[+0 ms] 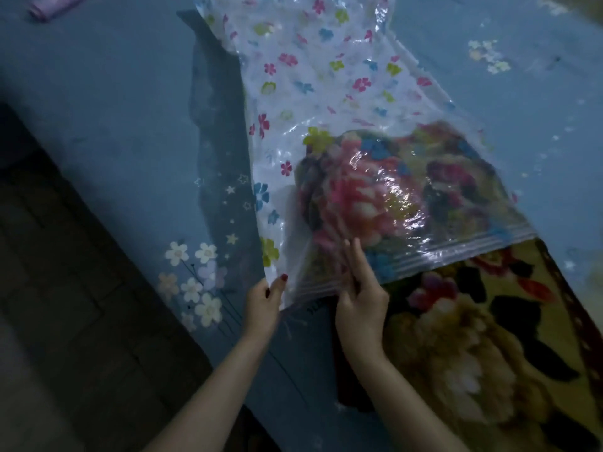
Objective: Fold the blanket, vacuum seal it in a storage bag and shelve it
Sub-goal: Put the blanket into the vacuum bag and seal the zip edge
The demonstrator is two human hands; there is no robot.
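A clear plastic storage bag (310, 79) printed with small coloured flowers lies across a blue bed. A folded blanket (463, 337) with large pink and yellow flowers is partly inside it; its far end shows through the plastic and its near end sticks out of the bag's mouth at the lower right. My left hand (262, 300) pinches the near left corner of the bag's mouth and lifts it. My right hand (360, 293) holds the zip edge of the mouth, fingers straight along the plastic and thumb under it.
The blue bedsheet (114, 132) with white flower prints covers the bed. A pale purple object (55, 6) lies at the far left corner. The bed's edge runs diagonally at the left, with dark floor (49, 305) below it.
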